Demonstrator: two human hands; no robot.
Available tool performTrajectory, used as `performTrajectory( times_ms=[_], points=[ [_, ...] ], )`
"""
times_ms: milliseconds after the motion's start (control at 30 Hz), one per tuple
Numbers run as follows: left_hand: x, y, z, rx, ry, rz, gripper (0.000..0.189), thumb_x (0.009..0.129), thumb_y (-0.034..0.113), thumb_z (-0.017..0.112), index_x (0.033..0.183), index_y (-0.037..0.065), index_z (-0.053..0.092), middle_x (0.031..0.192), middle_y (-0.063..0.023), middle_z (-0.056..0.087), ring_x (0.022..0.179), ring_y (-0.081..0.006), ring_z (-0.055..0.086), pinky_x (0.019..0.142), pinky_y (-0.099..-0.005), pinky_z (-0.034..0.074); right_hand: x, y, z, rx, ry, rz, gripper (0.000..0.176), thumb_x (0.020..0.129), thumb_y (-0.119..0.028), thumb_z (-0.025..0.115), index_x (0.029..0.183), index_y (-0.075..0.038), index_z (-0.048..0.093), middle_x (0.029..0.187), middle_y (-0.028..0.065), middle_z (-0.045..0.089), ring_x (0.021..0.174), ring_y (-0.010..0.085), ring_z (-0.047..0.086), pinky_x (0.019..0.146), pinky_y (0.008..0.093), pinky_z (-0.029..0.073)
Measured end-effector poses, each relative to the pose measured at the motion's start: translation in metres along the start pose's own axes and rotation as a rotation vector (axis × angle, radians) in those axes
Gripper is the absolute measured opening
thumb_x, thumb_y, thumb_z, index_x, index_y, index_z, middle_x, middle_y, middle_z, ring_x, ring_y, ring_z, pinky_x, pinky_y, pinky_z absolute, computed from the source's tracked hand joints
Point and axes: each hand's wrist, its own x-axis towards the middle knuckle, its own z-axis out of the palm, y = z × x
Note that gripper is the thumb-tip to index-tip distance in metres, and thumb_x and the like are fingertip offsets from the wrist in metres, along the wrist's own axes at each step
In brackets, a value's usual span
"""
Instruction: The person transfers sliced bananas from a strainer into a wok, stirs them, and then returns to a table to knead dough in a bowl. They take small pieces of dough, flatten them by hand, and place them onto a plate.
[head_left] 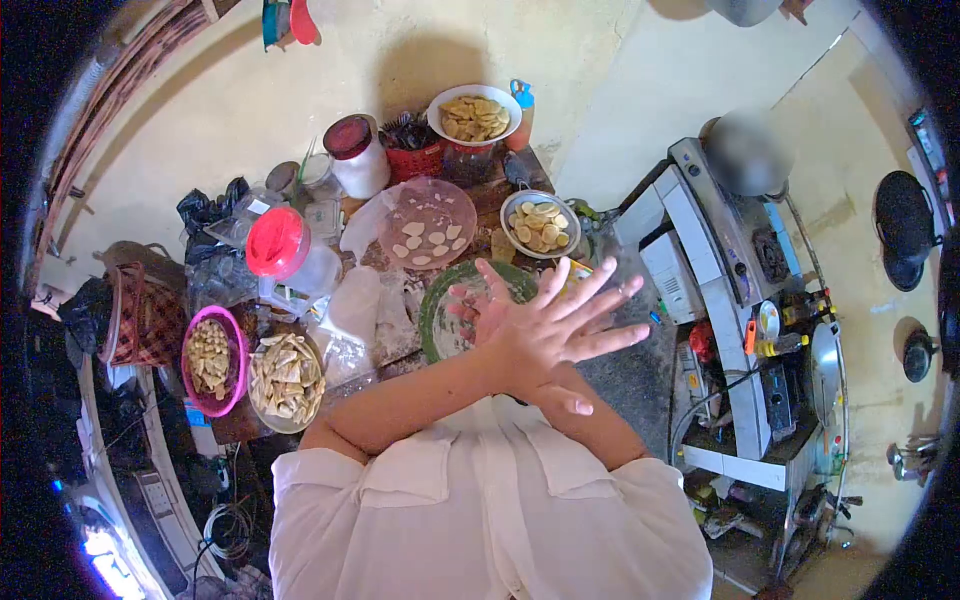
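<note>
My arms cross at the wrists in front of my white shirt [450, 500]. My left hand [545, 340] is on the right side with its fingers spread wide, holding nothing. Behind it, partly covered, my right hand [488, 312] shows outstretched fingers and looks whitish, as if floured. Below the hands lies a green-rimmed round plate [432, 318] with white powder on it. A pink round tray [455, 200] beyond it carries several flat pale discs [437, 238]. To its right stands a metal bowl [573, 228] of flat yellowish rounds [538, 226].
At left are a pink basin [240, 345] of small pale pieces and a plate of pale strips [285, 380]. A red-lidded jar [278, 243] stands nearby. A white bowl [434, 112] of yellowish pieces is at the back. A stove [735, 240] stands at right.
</note>
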Motion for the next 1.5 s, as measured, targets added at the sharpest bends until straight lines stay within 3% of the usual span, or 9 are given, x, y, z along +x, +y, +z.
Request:
performTrajectory(
  times_ms=[333, 500, 800, 1033, 1133, 1200, 1233, 1400, 1500],
  points=[
    [-0.012, -0.009, 0.006, -0.11, 0.076, 0.01, 0.086, 0.073, 0.08, 0.028, 0.138, 0.024, 0.034, 0.146, -0.0126, 0.022, 0.134, -0.039, 0.015, 0.098, -0.0678, 0.011, -0.006, -0.003, -0.011, 0.016, -0.244, 0.053, 0.077, 0.077, -0.07, 0.041, 0.14, -0.031, 0.02, 0.13, 0.0058, 0.041, 0.111, 0.0209, 0.047, 0.085, 0.0388, 0.043],
    [0.002, -0.032, -0.014, -1.448, 0.756, -0.339, 0.078, 0.088, 0.06, 0.021, 0.141, 0.003, 0.019, 0.143, -0.0187, 0.025, 0.133, -0.0364, 0.02, 0.109, -0.0426, 0.011, -0.05, -0.035, 0.033, 0.644, -0.401, 0.127, 0.089, 0.078, -0.076, 0.018, 0.144, -0.017, 0.012, 0.143, 0.0157, 0.027, 0.129, 0.0254, 0.032, 0.107, 0.045, 0.021],
    [0.013, -0.005, -0.012, -0.103, 0.223, -0.073, 0.078, 0.079, 0.07, 0.031, 0.136, 0.017, 0.037, 0.141, -0.0158, 0.032, 0.132, -0.0388, 0.023, 0.102, -0.0627, 0.005, 0.014, 0.019, -0.013, 0.025, -0.161, 0.071, 0.076, 0.078, -0.071, 0.039, 0.14, -0.029, 0.022, 0.124, 0.0131, 0.046, 0.11, 0.0266, 0.046, 0.084, 0.0426, 0.04],
    [0.013, -0.004, -0.01, -0.183, 0.159, 0.044, 0.077, 0.08, 0.068, 0.03, 0.135, 0.015, 0.038, 0.137, -0.0156, 0.038, 0.127, -0.0312, 0.034, 0.107, -0.0506, 0.009, 0.003, 0.007, -0.016, 0.229, -0.31, 0.059, 0.077, 0.079, -0.07, 0.037, 0.14, -0.026, 0.021, 0.121, 0.0159, 0.047, 0.103, 0.0287, 0.049, 0.074, 0.0408, 0.046],
    [0.02, -0.013, -0.003, -0.907, 0.535, -0.316, 0.077, 0.084, 0.064, 0.024, 0.134, 0.006, 0.035, 0.133, -0.0168, 0.042, 0.123, -0.0309, 0.039, 0.106, -0.0475, 0.015, -0.019, -0.02, 0.014, 0.256, -0.149, 0.046, 0.077, 0.083, -0.067, 0.034, 0.14, -0.019, 0.021, 0.122, 0.0174, 0.046, 0.103, 0.0309, 0.05, 0.074, 0.0437, 0.047],
    [0.031, -0.011, -0.003, -1.15, 0.849, -0.397, 0.078, 0.086, 0.062, 0.021, 0.132, 0.0, 0.034, 0.13, -0.0174, 0.046, 0.12, -0.0306, 0.042, 0.104, -0.0473, 0.02, -0.01, -0.016, 0.011, -0.442, -0.273, -0.326, 0.075, 0.086, -0.063, 0.032, 0.137, -0.009, 0.025, 0.122, 0.0144, 0.047, 0.1, 0.0295, 0.052, 0.077, 0.0429, 0.047],
    [0.029, -0.007, -0.005, -0.978, 0.886, -0.47, 0.08, 0.086, 0.063, 0.021, 0.132, -0.001, 0.035, 0.13, -0.0175, 0.047, 0.12, -0.0305, 0.042, 0.104, -0.0479, 0.021, -0.016, -0.023, 0.012, -0.033, -0.461, -0.251, 0.077, 0.085, -0.063, 0.034, 0.135, -0.006, 0.029, 0.124, 0.0118, 0.048, 0.101, 0.0275, 0.052, 0.081, 0.04, 0.045],
    [0.009, -0.004, -0.019, 0.159, 0.095, 0.015, 0.078, 0.08, 0.072, 0.027, 0.133, 0.017, 0.041, 0.136, -0.015, 0.04, 0.124, -0.0265, 0.037, 0.1, -0.0492, 0.023, -0.004, -0.009, 0.034, -0.113, 0.109, -0.037, 0.082, 0.077, -0.076, 0.029, 0.14, -0.024, 0.022, 0.117, 0.0121, 0.051, 0.096, 0.028, 0.053, 0.075, 0.0395, 0.044],
    [0.008, 0.006, 0.0, 0.037, 0.041, 0.141, 0.078, 0.071, 0.08, 0.033, 0.13, 0.031, 0.046, 0.143, -0.0068, 0.033, 0.125, -0.0277, 0.034, 0.098, -0.057, 0.021, -0.003, -0.012, 0.007, 0.119, -0.152, -0.004, 0.089, 0.071, -0.082, 0.025, 0.141, -0.028, 0.017, 0.121, 0.0096, 0.047, 0.099, 0.025, 0.05, 0.078, 0.038, 0.041]
  ],
)
